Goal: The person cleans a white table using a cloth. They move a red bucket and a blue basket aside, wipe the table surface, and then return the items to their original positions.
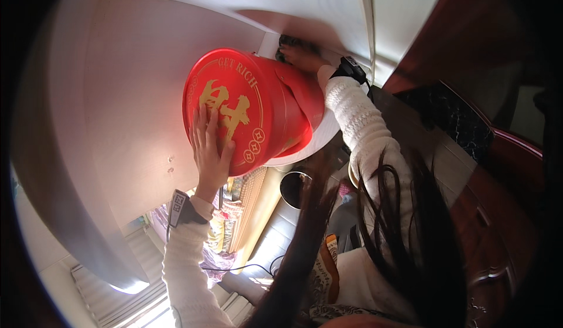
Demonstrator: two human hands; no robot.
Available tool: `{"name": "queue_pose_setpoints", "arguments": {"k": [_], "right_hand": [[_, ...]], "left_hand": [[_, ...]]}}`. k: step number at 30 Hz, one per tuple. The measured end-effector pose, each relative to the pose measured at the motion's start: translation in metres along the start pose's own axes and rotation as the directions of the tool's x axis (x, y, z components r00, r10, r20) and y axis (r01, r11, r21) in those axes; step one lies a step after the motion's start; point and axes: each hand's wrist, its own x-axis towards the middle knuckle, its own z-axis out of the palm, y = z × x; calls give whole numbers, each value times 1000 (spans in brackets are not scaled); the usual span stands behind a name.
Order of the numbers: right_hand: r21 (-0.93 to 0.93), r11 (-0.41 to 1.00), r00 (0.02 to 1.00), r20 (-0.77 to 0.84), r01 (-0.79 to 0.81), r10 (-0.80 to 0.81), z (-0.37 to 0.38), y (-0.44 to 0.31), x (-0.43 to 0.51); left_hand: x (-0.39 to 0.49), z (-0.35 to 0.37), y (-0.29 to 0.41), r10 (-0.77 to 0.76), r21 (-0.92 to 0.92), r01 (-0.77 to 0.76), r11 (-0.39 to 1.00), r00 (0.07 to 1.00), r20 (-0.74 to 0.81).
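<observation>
A red round bucket [288, 103] with a red lid [239, 152] fills the middle of the view. Gold characters, coin shapes and lettering decorate the lid. My left hand [209, 149] lies flat on it, fingers spread slightly and gripping nothing. Beyond the bucket, my right hand [303, 57] reaches into the corner by the white wall. Under its fingers is a dark, mottled cloth [286, 48], partly hidden by the hand. The bucket stands on a white surface with a rounded edge [327, 132]. Both wrists carry a black strapped device.
A white panel [145, 86] rises on the left. Below lie a dark round bin [294, 190], patterned bedding [224, 222] and a black cable [246, 266]. Dark red wooden furniture [492, 231] stands at the right. Long strands of hair [303, 227] hang across the lower view.
</observation>
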Motion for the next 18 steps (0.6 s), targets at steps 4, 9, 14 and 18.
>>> {"name": "queue_pose_setpoints", "arguments": {"k": [4,9,14,18], "right_hand": [[367,920,884,-373,-139,283,-8,-14,-51],[469,752,855,11,-463,519,-54,-31,-106],[614,727,901,-56,-309,430,-64,-19,-16],[335,937,995,62,-98,82,-27,-17,51]], "left_hand": [[-2,1,-3,17,9,-17,1000,1000,3],[-9,0,-10,120,-14,-120,993,992,27],[-12,-2,-14,121,-33,-119,992,991,63],[-10,-2,-12,153,-5,-153,988,988,37]]}}
